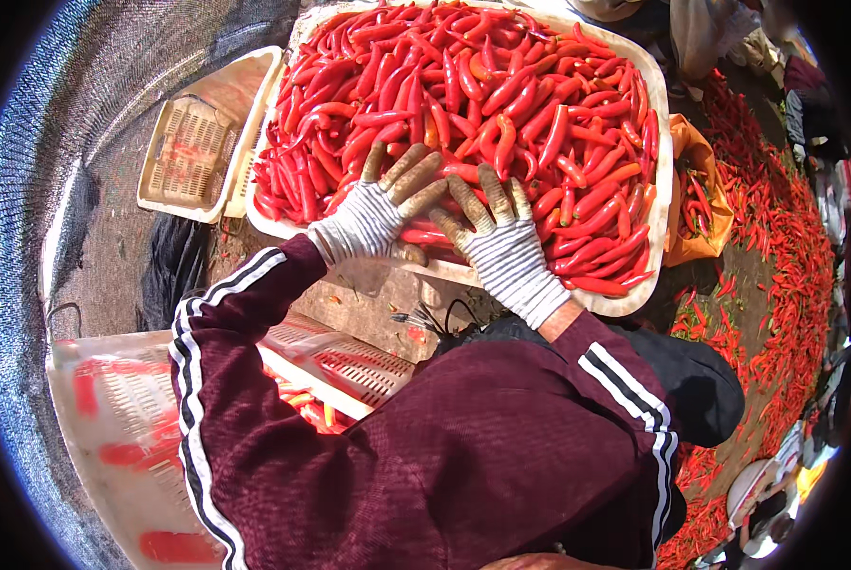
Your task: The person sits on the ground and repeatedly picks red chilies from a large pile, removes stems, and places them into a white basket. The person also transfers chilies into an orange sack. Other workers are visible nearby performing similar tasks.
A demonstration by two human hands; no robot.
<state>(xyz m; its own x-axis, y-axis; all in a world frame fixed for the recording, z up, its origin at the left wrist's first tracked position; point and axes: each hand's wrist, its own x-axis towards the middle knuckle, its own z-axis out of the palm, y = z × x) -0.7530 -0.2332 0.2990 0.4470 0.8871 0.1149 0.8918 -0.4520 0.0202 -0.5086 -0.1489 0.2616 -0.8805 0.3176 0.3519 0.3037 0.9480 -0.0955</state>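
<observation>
A large pale plastic crate heaped with red chili peppers stands before me. My left hand, in a striped white work glove with stained fingers, lies palm down with spread fingers on the peppers by the near rim. Beside it my right hand, gloved alike, rests on the peppers with its fingers apart. The tips of the two hands nearly meet. Neither hand is closed around a pepper. Some peppers under the palms are hidden.
An empty yellowish crate lies at the left. A red-smeared white crate stands at the lower left, near another holding peppers. An orange sack with peppers is at the right, by peppers spread on the ground. People are at the far right edge.
</observation>
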